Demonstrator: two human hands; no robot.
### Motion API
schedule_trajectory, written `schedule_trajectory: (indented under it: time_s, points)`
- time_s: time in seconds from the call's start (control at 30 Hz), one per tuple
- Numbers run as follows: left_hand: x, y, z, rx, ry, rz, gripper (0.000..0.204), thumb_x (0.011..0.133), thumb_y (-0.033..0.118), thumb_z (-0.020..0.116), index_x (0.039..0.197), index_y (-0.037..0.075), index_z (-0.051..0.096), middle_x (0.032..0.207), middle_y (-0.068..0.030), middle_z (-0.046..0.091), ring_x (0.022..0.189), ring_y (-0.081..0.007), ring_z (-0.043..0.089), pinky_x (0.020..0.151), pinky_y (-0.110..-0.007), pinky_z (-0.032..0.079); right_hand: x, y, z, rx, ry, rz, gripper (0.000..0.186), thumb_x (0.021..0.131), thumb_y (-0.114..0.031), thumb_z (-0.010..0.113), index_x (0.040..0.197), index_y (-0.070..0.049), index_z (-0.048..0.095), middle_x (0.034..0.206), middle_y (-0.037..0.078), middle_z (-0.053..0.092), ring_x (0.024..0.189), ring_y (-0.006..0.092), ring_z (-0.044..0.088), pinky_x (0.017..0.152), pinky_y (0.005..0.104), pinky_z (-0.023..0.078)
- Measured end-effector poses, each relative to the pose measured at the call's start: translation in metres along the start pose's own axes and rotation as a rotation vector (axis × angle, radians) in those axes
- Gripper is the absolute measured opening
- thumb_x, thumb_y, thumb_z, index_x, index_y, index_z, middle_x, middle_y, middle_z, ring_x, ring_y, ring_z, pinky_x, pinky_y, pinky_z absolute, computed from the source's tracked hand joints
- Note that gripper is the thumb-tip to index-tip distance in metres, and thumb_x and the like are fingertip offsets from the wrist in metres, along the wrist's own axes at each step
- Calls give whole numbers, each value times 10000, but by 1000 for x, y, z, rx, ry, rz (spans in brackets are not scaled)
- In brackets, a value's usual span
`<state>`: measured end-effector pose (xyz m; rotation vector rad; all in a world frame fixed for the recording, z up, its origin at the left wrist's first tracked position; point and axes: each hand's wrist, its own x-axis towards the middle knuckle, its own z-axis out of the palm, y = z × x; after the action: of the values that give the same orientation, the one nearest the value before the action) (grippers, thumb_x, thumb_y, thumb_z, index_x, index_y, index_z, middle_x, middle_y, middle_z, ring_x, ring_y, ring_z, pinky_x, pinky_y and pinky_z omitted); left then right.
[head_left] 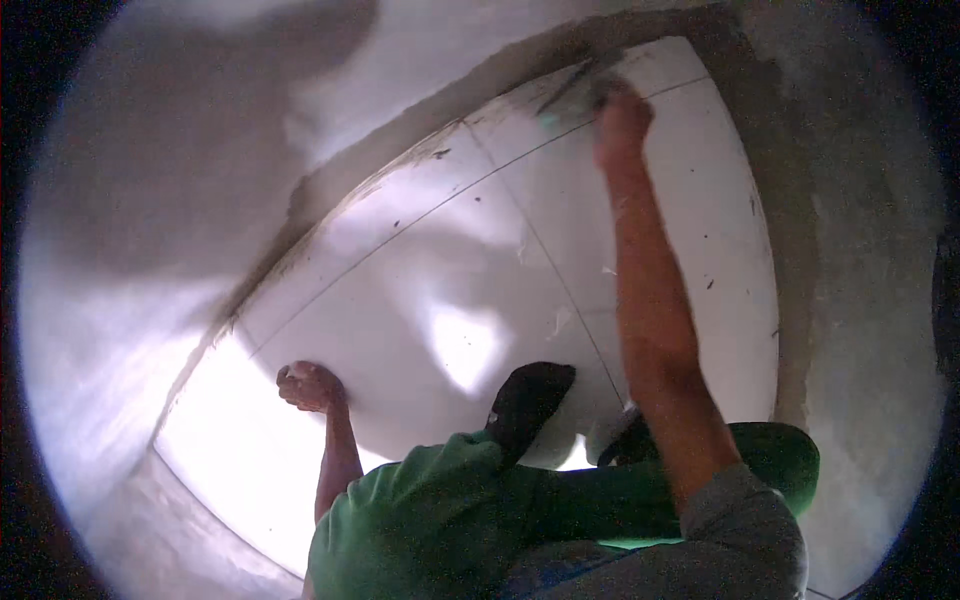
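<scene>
Glossy white floor tiles [420, 270] spread open between grey mortar borders at 11 and 3 o'clock. Right hand [621, 118], at 1 o'clock, grasps a blurred flat grey trowel [567, 95] against the mortar edge; left hand [310, 386], clenched, rests on tile at 8 o'clock.

The right hand [622, 118] is smeared by motion blur, so its fingers cannot be told apart, nor whether they are closed. The tool [572, 88] just left of it is a grey streak; its kind and how it is held cannot be told. The left hand [308, 386] shows a curled fist, but the side against the tile [400, 290] is hidden, and glare below it washes out the surface. Both arms are cut off by green clothing [450, 510] at the lower edge. The dark shoe [528, 400] between the arms is partly hidden.
</scene>
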<state>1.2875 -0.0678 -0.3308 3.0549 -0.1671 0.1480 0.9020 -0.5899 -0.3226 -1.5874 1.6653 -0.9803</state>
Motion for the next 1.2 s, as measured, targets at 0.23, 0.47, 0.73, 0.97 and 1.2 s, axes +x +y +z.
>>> schedule_trajectory:
  time_s: [0.23, 0.47, 0.73, 0.97, 1.2]
  points:
    - [5, -12, 3, -13, 46, -72, 341, 1033, 358, 522, 1275, 119, 548, 1213, -153, 554, 1167, -349, 558, 965, -535, 461, -9, -5, 38, -645, -8, -305, 215, 949, -102, 648, 1131, -29, 734, 1038, 104, 750, 964, 262, 719, 851, 382, 571]
    - [4, 0, -12, -36, 38, -53, 337, 1020, 323, 488, 1260, 91, 533, 1219, -157, 552, 1176, -353, 544, 988, -538, 446, -197, -116, 156, 542, -235, 235, 273, 848, -85, 568, 1041, 26, 726, 791, -10, 579, 724, 91, 486, 666, 268, 455]
    - [4, -11, 7, 54, -3, -50, 390, 1018, 399, 423, 1257, 105, 516, 1220, -140, 536, 1179, -342, 540, 975, -549, 440, -166, -123, 124, 623, 104, 99, 294, 866, -115, 575, 1039, 89, 695, 824, 16, 600, 714, 102, 490, 629, 288, 438]
    - [18, -24, 25, 118, 93, -27, 392, 1029, 403, 426, 1241, 92, 536, 1208, -136, 551, 1142, -341, 569, 923, -534, 481, -245, -153, 191, 617, 96, 110, 249, 926, -158, 598, 951, 76, 678, 875, 56, 644, 817, 147, 585, 735, 309, 482]
    - [5, 1, -2, 131, 42, -5, 378, 1029, 383, 480, 1228, 73, 564, 1220, -149, 564, 1116, -331, 598, 896, -529, 511, -123, -61, 108, 414, 133, 5, 245, 873, -59, 533, 1012, 54, 700, 794, 44, 618, 722, 112, 543, 585, 329, 470]
